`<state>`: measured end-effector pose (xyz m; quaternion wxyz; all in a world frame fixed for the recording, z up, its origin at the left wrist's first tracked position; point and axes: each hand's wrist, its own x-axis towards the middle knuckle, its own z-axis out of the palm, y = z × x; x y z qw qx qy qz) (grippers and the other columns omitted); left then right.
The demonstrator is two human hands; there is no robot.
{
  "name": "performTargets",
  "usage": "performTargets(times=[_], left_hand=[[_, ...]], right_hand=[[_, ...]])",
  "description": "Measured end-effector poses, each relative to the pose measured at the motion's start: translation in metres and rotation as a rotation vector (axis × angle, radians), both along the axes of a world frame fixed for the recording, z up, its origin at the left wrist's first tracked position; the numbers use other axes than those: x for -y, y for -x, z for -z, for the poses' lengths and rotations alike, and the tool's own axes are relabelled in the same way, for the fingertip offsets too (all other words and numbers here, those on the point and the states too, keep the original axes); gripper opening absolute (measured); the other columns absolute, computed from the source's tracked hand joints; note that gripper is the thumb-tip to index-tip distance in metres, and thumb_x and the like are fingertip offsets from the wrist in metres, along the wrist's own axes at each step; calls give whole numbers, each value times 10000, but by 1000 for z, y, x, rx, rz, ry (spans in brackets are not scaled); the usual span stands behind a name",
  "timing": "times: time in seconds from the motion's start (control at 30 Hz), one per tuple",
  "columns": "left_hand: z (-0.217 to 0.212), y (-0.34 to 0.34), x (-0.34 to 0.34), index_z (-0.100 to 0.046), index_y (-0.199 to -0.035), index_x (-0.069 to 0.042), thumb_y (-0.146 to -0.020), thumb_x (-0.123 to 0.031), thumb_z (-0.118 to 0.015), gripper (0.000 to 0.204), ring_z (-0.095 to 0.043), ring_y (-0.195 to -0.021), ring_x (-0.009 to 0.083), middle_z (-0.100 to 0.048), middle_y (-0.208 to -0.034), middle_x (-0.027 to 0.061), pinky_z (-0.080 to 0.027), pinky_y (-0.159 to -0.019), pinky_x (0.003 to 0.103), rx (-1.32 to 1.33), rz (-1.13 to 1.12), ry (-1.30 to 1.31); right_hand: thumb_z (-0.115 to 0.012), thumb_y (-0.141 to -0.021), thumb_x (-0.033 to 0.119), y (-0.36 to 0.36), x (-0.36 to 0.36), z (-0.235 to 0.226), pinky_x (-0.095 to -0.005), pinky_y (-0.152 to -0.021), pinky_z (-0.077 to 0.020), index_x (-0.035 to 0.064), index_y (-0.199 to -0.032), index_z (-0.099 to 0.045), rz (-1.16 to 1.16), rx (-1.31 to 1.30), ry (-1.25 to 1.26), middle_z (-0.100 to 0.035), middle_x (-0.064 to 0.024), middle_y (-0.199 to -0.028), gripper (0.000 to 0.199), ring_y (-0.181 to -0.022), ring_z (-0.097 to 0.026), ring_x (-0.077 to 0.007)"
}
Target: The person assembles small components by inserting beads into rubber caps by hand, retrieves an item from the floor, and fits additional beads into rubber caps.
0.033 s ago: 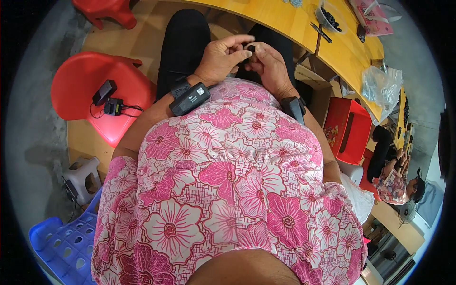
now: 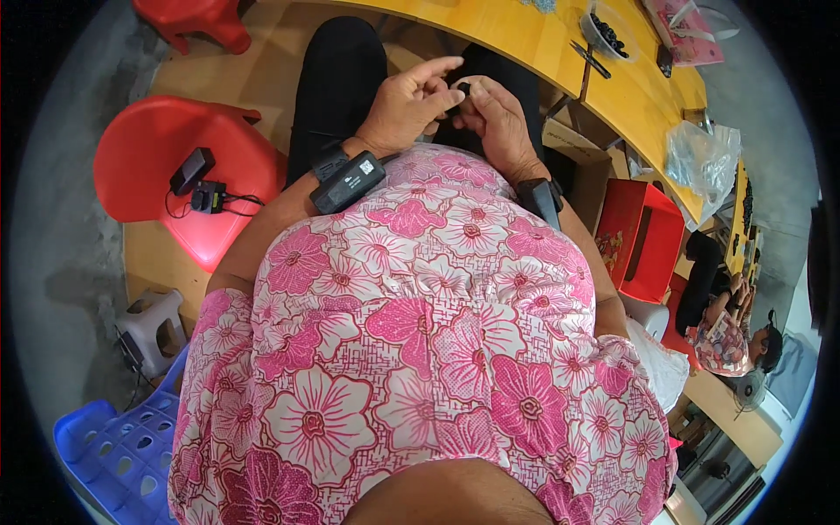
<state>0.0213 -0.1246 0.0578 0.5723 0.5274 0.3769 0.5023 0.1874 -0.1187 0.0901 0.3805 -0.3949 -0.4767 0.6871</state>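
Above my lap, my left hand (image 2: 404,107) and my right hand (image 2: 497,121) meet, fingertips almost touching. Between them is a small black piece (image 2: 464,88), mostly covered by the fingers; its exact kind is too small to tell. My right thumb and fingers pinch it. The left thumb presses against it from the other side, while the left index finger sticks out above, away from it. Each wrist wears a black strapped device, the left one a box-shaped module (image 2: 348,182).
A yellow table (image 2: 525,39) curves ahead, bearing a clear bowl (image 2: 590,33) of black pieces, a dark slim tool (image 2: 591,59) and a plastic bag (image 2: 700,162). A red box (image 2: 617,236) stands right; a red chair (image 2: 131,157) holds black devices. Another person (image 2: 722,337) sits far right.
My left index finger has lifted and straightened slightly away from the black piece. My right hand has barely moved.
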Motion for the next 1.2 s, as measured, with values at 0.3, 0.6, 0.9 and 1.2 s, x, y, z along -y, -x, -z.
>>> performTargets(times=[0.3, 0.6, 0.9, 1.2], left_hand=[[-3, -1, 1, -547, -1229, -37, -911, -331, -566, 434, -509, -611, 57, -568, -748, 2, -455, -545, 198, -62, 130, 13], [-2, -3, 4, -576, -1163, -15, -922, -270, -549, 352, -508, -591, 58, -571, -715, 6, -442, -528, 200, -36, 76, 55], [-4, -5, 3, -595, -1141, -26, -909, -161, -557, 271, -465, -559, 31, -561, -694, -15, -393, -483, 170, 130, 8, 84], [-7, -4, 3, -645, -1065, -58, -872, -98, -597, 203, -491, -569, 20, -608, -733, -10, -402, -460, 163, 72, -53, 68]], right_hand=[[-451, -965, 229, 4, 2, 1, -253, -560, -453, -7, -991, -548, -38, 446, -588, -569, -77, -742, 256, -629, -550, -129], [-458, -964, 226, 6, 0, 10, -257, -581, -476, -14, -994, -548, -27, 357, -483, -584, -79, -768, 259, -654, -573, -134], [-435, -971, 251, 0, -6, 6, -305, -686, -423, 18, -956, -509, -119, -315, 182, -381, 13, -711, 246, -596, -346, -96], [-503, -947, 293, -1, -5, 5, -291, -710, -426, 13, -1049, -533, -70, -409, 364, -403, 28, -699, 299, -565, -342, -74]])
